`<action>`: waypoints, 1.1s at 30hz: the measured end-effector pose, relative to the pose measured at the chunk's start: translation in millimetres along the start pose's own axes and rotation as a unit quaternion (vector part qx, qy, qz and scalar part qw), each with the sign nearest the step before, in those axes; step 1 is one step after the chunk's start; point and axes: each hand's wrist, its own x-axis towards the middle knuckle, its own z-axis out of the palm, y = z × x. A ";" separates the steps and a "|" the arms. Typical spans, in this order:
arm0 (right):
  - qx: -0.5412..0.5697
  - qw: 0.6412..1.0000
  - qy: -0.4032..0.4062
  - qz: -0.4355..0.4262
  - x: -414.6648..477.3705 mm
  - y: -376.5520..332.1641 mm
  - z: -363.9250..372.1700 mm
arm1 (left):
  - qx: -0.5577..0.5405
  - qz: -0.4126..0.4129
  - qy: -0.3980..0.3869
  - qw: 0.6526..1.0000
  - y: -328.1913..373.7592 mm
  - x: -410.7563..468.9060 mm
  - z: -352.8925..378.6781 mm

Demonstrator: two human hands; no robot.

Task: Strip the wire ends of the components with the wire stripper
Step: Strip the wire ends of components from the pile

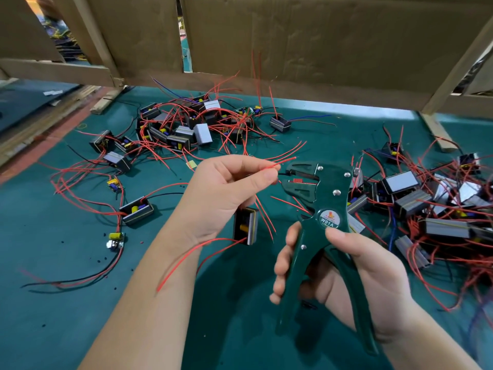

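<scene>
your left hand (pixel 226 193) is closed in a pinch: thumb and forefinger hold a red wire (pixel 277 164) just short of its end, so only a short tip sticks out toward the tool. good for control, since a thin lead flops if held further back. there may be more than one red lead in that pinch, can't tell for sure.

the component (pixel 246 226) that lead belongs to hangs under your left palm, off the worktop (pixel 80 303), so its weight keeps the lead taut.

your right hand (pixel 354 279) grips the wire stripper (pixel 328 206): fingers wrapped round one handle, the other against your palm, thumb up by the round badge. handles are spread, so i read the jaws as open and waiting. the head points at your left fingertips, and the wire tip sits just beside and slightly above the jaw mouth. it doesn't look seated yet.

the far pile (pixel 192 126) lies beyond your left hand, a second pile (pixel 426 204) outboard of your right. which is done and which is to do, can't tell from here.

my read: you're at the feed-in step. get the tip square into the mouth before squeezing. risk is a skewed entry nicking strands, or a neighbouring lead getting caught.
</scene>
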 end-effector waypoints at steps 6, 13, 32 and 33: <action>-0.006 1.000 -0.014 0.007 -0.6 -1.5 0.1 | -0.009 0.010 -0.017 1.000 -1.4 -0.5 3.7; -0.022 1.000 -0.014 0.007 -0.9 -0.6 -1.2 | -0.006 0.002 -0.022 1.000 2.9 -2.5 3.3; -0.080 0.978 0.193 -0.015 3.2 -3.1 6.4 | 0.187 0.004 -0.025 0.982 -4.4 -1.5 -2.2; -0.075 0.980 0.183 -0.010 2.2 -5.1 4.6 | 0.193 -0.008 -0.033 0.981 -5.9 -1.4 -2.3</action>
